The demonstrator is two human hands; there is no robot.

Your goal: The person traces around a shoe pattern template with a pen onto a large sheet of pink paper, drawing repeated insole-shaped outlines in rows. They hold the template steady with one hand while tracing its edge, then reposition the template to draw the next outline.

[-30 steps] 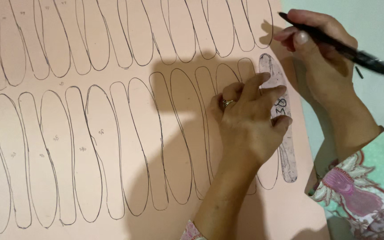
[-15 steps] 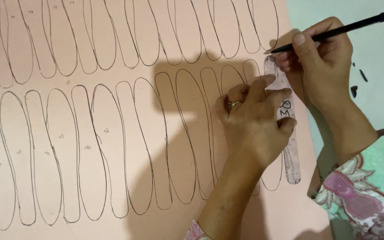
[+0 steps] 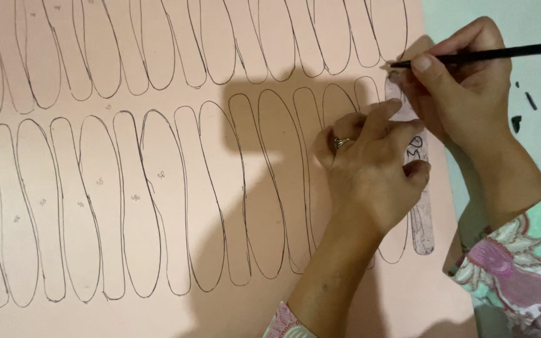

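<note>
The left hand point(image 3: 370, 175) lies flat, palm down, on a narrow sole-shaped template point(image 3: 419, 213). Its fingers point(image 3: 377, 122) are spread and extended, not curled around anything; they press the template against the pink sheet point(image 3: 158, 300). A ring point(image 3: 340, 143) sits on one finger of this hand. The template runs lengthwise under the fingers: its upper tip shows just beyond the fingertips, and its lower rounded end shows below the heel of the hand, near the sheet's right edge. The template surface is pale and mottled, with a handwritten mark beside the thumb.

The right hand point(image 3: 464, 94) is closed on a black pen point(image 3: 489, 55). The thumb and forefinger pinch the pen near its tip, and the remaining fingers are curled under. The pen body extends away to the right, out past the hand. The pen tip meets the sheet at the upper tip of the template, just beyond the left fingertips. A patterned sleeve point(image 3: 521, 269) covers the right forearm.

The pink sheet carries two rows of traced outlines point(image 3: 158, 200), all of the same elongated shape, set side by side. The nearest outlines lie directly left of the left fingers. The sheet rests on a pale green counter point(image 3: 533, 19), visible to the right of the right hand.
</note>
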